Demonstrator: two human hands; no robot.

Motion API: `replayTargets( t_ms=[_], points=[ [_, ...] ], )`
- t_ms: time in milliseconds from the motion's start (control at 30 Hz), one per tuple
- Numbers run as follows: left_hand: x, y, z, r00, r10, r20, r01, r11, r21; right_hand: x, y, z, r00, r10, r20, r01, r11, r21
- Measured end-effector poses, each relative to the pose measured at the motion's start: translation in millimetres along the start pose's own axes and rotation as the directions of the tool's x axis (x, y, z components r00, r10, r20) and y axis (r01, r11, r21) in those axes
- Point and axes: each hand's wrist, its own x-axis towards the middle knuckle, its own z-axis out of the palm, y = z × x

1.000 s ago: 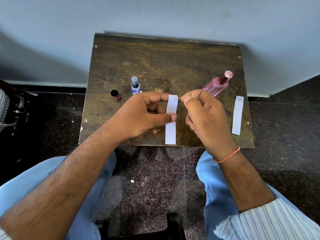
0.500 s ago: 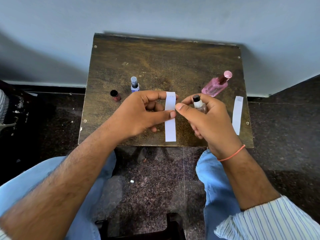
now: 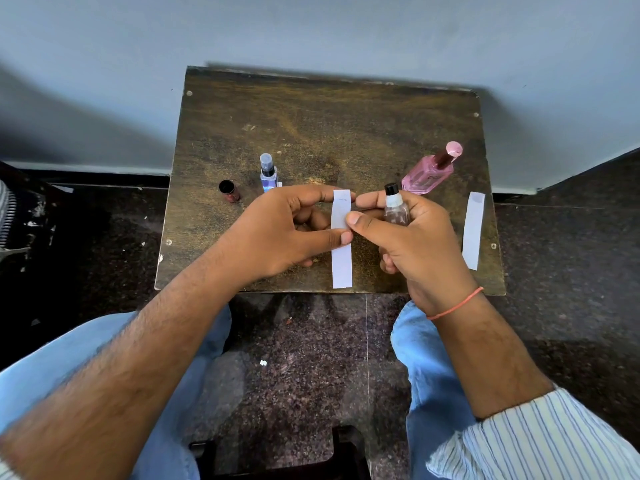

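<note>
Paper strip on my feed: left hand pinching it, thumb and forefinger. Right hand just beside it has fingers curled round a small clear bottle.

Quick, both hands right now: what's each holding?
Left hand pinches the narrow white paper strip.
Right hand grips the small clear black-capped bottle.

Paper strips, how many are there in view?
2. One paper strip is pinched in the left hand, above the table's near edge. The second strip lies flat near the table's right edge. No others show.
</note>
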Motion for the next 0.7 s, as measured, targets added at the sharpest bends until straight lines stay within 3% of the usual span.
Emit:
replayTargets(
  t_ms=[200,300,400,533,633,700],
  points=[
    [-11.6,11.0,-22.5,0.989,-0.128,0.074,0.088,0.913,0.399,12.8,9.9,1.5,0.984,-0.170,-0.056,0.150,0.954,-0.258],
    [-20.7,16.7,-44.2,0.968,-0.221,0.120,0.143,0.877,0.458,17.4,11.4,3.6,0.979,-0.180,-0.100,0.143,0.945,-0.294],
    [-31.5,15.1,-68.5,0.970,-0.231,0.078,0.172,0.876,0.450,21.4,9.7,9.0,0.975,-0.172,-0.140,0.121,0.943,-0.311],
    [-40.6,6.7,-83.5,0.970,-0.075,-0.233,0.158,0.918,0.365,25.3,8.5,16.7,0.968,-0.157,-0.195,0.080,0.931,-0.355],
    [-39.6,-3.7,-89.2,0.874,-0.012,-0.486,0.179,0.938,0.298,25.1,6.8,20.9,0.960,-0.180,-0.214,0.073,0.901,-0.428],
    [-37.3,-12.4,-94.4,0.813,0.015,-0.582,0.199,0.932,0.302,25.3,5.9,22.5,0.955,-0.198,-0.222,0.075,0.881,-0.466]
  ],
)
